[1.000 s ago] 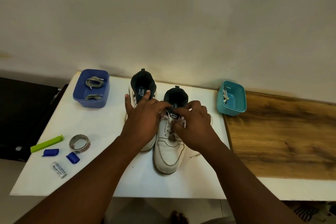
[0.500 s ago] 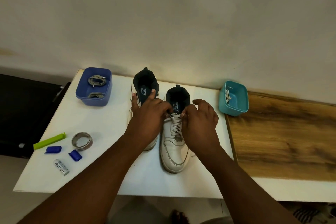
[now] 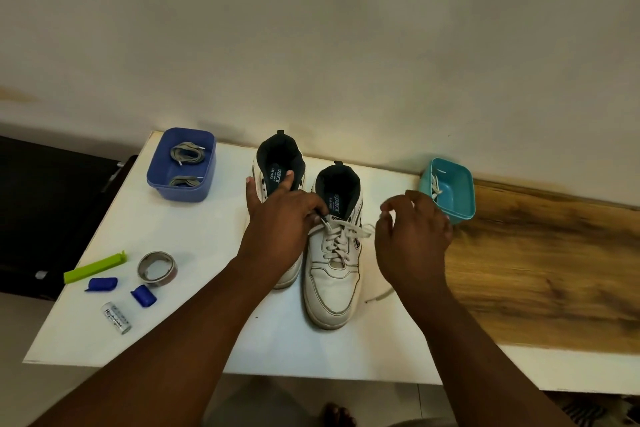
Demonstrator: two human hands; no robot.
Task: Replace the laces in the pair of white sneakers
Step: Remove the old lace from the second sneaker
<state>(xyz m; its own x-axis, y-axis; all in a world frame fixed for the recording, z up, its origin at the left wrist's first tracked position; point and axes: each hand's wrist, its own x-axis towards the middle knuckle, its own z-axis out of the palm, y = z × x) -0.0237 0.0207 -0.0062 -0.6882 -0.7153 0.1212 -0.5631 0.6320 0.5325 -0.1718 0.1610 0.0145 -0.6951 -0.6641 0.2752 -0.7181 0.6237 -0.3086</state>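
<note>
Two white sneakers stand side by side on a white table, with their toes pointing toward the person. The right sneaker has a white lace crossing up its front. The left sneaker is partly hidden under the left hand. That hand lies across it, and its thumb and first finger pinch the lace at the top of the right sneaker. The other fingers reach out over the left sneaker's dark opening. The right hand is lifted just to the right of the right sneaker. Its fingers are bent, with the thumb and first finger close together, but it is hard to tell if they hold the lace end. One loose lace end sticks out toward that hand. A blue tub with grey laces sits at the back left. A teal tub with a white lace in it sits at the back right, near the right hand.
</note>
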